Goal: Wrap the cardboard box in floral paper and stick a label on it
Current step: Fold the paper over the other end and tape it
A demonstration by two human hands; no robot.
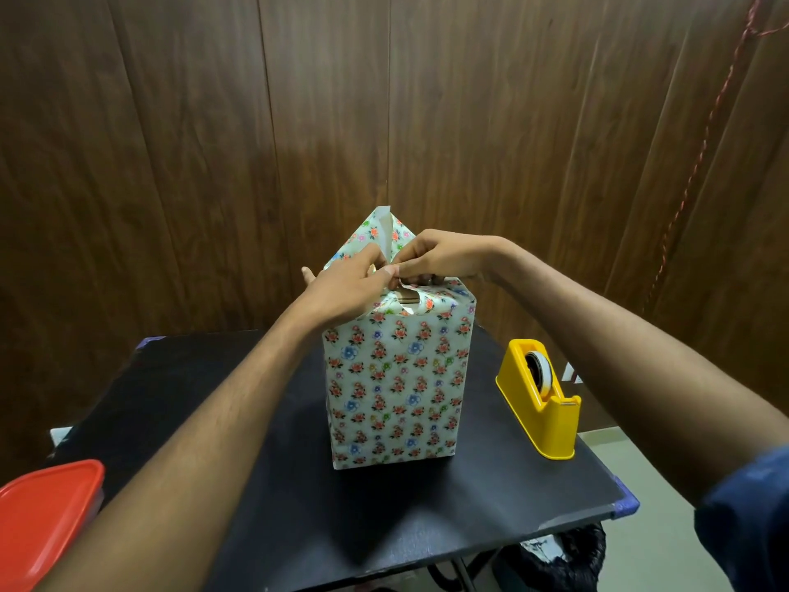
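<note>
A tall cardboard box [397,386] stands upright on the black table [239,442], its sides covered in cream floral paper. At its top the paper is loose: a pointed flap [375,232] sticks up behind my hands, and a sliver of bare cardboard [405,297] shows in a gap. My left hand [346,288] and my right hand [444,258] meet over the top end, both pinching the paper folds there. No label is visible.
A yellow tape dispenser [540,399] with a roll of tape stands to the right of the box. A red-lidded container [38,519] sits at the table's near left corner. A dark wood-panel wall rises behind. A black bag [555,553] lies below the table's right side.
</note>
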